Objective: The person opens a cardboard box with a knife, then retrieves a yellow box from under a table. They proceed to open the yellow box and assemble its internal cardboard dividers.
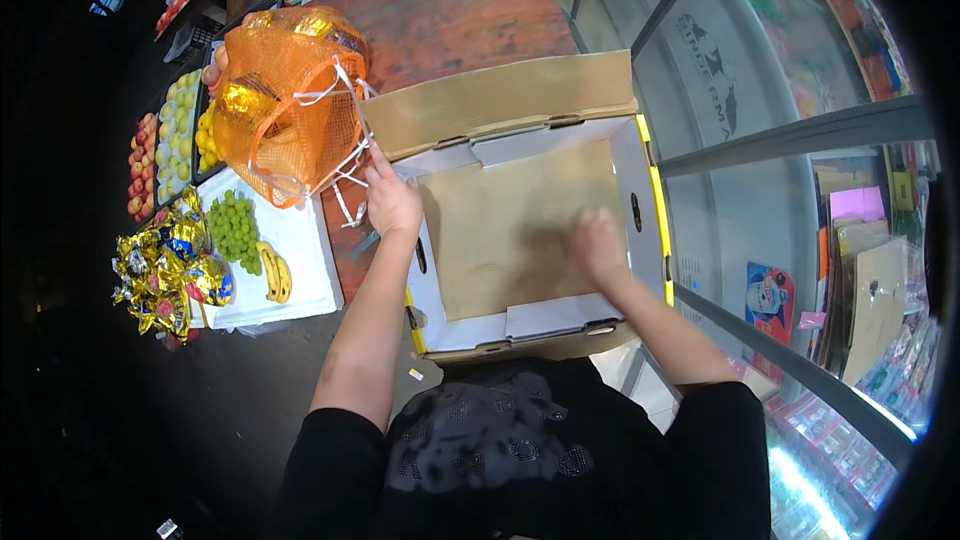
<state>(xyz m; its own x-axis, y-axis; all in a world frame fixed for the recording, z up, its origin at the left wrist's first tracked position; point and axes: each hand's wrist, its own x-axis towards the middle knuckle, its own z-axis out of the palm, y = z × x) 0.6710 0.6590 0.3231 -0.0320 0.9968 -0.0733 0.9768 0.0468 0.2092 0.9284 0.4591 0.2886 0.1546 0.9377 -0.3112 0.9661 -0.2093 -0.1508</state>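
An open cardboard box (520,225) with white inner walls and yellow edging lies in front of me, its brown bottom bare. My left hand (395,202) is at the box's far left corner. Its fingers stretch toward the white ties and lower edge of an orange mesh bag (290,135), seeming to touch them. Gold-wrapped things show through the mesh. My right hand (598,248) hovers over the right part of the box, smeared by motion. Its fingers look curled, but whether they hold anything is unclear.
Left of the box, a white foam tray (305,270) bears green grapes (236,230) and bananas (273,273), with gold-wrapped fruit (170,275) beside it. Trays of apples (142,165) and pale fruit (178,130) stand farther left. A reddish wooden table (460,15) extends behind; glass panels (720,70) border the right.
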